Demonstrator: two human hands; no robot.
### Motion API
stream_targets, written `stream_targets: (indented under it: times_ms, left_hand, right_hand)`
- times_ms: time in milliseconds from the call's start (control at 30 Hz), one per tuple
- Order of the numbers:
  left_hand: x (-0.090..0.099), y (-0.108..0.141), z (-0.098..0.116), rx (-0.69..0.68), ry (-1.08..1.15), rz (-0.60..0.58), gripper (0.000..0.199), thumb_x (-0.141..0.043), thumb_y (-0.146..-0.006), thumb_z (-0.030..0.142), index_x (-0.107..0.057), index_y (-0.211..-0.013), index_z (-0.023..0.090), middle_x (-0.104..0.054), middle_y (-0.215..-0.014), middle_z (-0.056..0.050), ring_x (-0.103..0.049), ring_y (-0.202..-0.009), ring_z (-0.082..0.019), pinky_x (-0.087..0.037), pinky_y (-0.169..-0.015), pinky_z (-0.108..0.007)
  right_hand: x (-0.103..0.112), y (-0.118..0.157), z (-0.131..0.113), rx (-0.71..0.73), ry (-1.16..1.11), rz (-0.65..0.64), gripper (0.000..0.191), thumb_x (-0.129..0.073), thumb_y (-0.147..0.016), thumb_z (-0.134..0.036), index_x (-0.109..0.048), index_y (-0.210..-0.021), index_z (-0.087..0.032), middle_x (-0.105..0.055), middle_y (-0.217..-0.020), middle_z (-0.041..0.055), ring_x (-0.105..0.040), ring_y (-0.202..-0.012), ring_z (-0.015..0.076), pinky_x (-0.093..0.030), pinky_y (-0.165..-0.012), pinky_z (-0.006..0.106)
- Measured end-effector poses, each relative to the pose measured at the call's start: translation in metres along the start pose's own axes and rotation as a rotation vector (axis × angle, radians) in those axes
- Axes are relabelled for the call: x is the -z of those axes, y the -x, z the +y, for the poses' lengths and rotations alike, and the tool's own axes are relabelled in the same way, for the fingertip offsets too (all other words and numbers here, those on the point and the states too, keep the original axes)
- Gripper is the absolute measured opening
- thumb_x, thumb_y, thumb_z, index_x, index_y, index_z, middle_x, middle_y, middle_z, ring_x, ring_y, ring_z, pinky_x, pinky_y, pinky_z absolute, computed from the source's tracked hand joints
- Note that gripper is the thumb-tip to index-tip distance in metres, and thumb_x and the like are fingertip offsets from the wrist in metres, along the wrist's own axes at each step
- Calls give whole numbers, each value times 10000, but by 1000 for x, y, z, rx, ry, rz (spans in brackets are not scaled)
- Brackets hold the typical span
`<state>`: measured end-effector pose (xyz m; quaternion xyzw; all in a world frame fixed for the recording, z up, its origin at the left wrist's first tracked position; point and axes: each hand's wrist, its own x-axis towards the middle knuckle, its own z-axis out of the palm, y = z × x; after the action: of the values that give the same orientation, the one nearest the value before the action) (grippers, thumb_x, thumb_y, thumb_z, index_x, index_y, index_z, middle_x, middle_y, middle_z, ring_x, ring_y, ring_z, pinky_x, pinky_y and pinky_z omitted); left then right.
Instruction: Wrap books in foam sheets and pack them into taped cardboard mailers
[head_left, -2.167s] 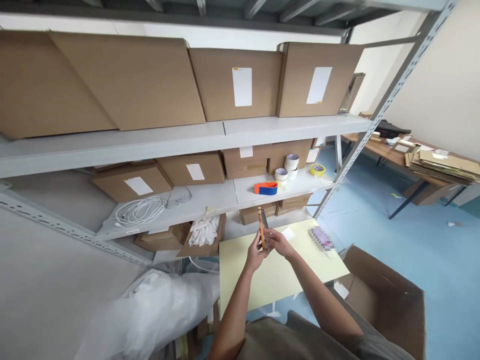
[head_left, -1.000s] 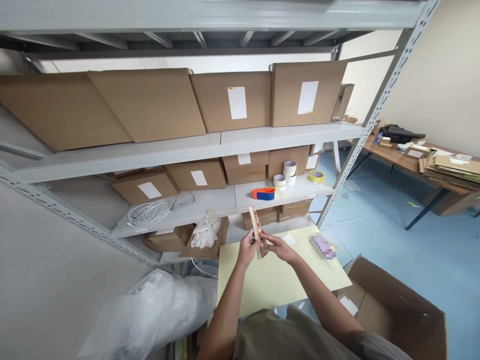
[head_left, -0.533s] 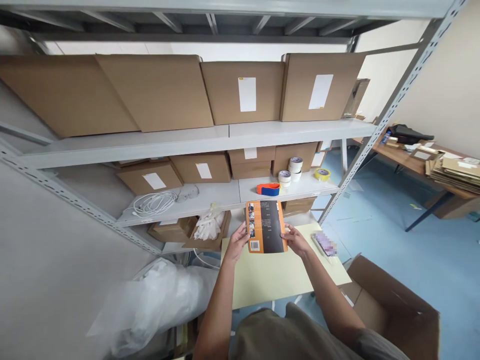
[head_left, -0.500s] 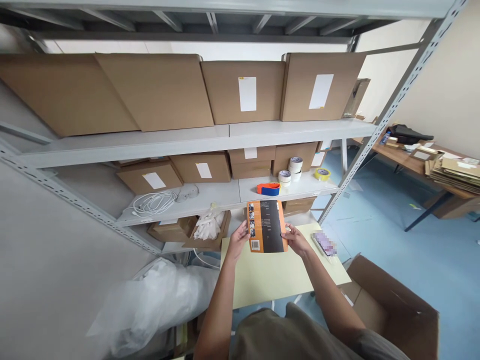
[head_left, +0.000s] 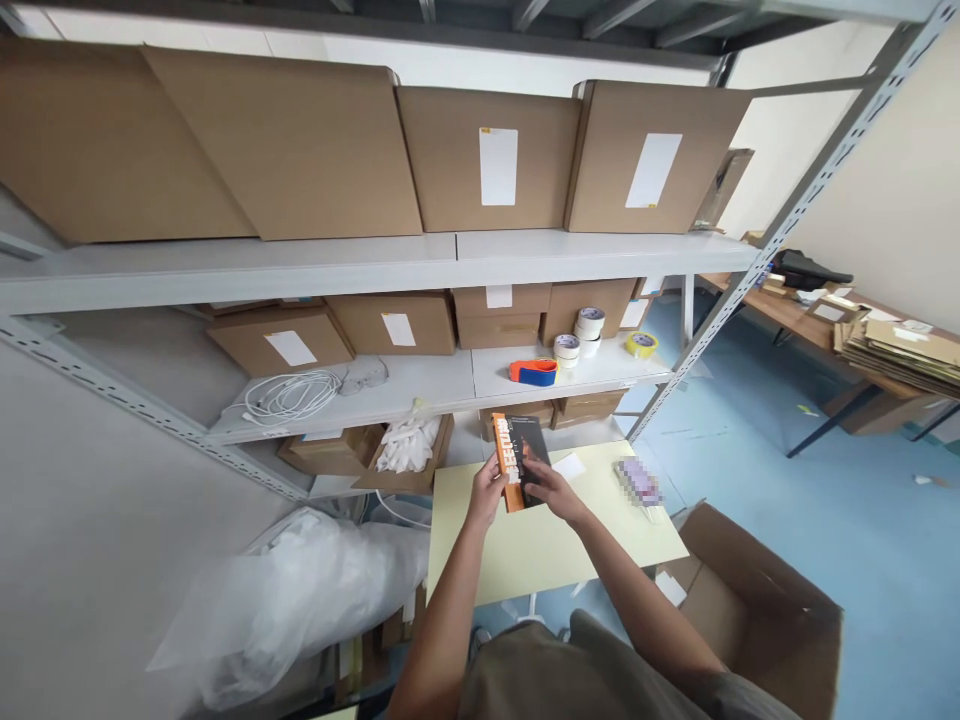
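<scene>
Gripping the book (head_left: 517, 455) along its left side, the left hand (head_left: 486, 492) showed closed on my feed, its fingers bent around the lower part of that edge. The right hand (head_left: 553, 487) was partly open, its fingers loosely spread over the lower right of the cover; I couldn't tell whether it pinched the book as well, since its thumb didn't show clearly. I saw a slim volume with a mostly black front, a bright orange band down the left carrying bold white characters I couldn't make out, and a small reddish-orange patch near the middle, partly behind the fingers. Its long axis ran away from my camera toward the rack (head_left: 360, 280), the far end leaning slightly left and the near end pointing back at my view, with the front cover turned up to face me. It was up over the pale yellow table (head_left: 532, 565), left of the middle, with a white paper (head_left: 570, 466) lying just beyond the right hand.
</scene>
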<state>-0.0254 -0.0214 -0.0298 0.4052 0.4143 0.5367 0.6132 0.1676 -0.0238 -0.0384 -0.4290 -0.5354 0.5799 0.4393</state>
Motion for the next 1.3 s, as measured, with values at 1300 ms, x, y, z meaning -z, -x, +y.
stream_targets:
  times_ms: [1300]
  left_hand:
    - [104, 15, -213, 482, -100, 388, 542, -804, -635, 135, -764, -1173, 197, -782, -1213, -108, -655, -1286, -309, -450, -1131, -437]
  right_hand:
    - [21, -7, 212, -771, -28, 239, 597, -837, -472, -536, -774, -999, -263, -755, -1197, 122, -643, -1220, 381, -494, -973, 536]
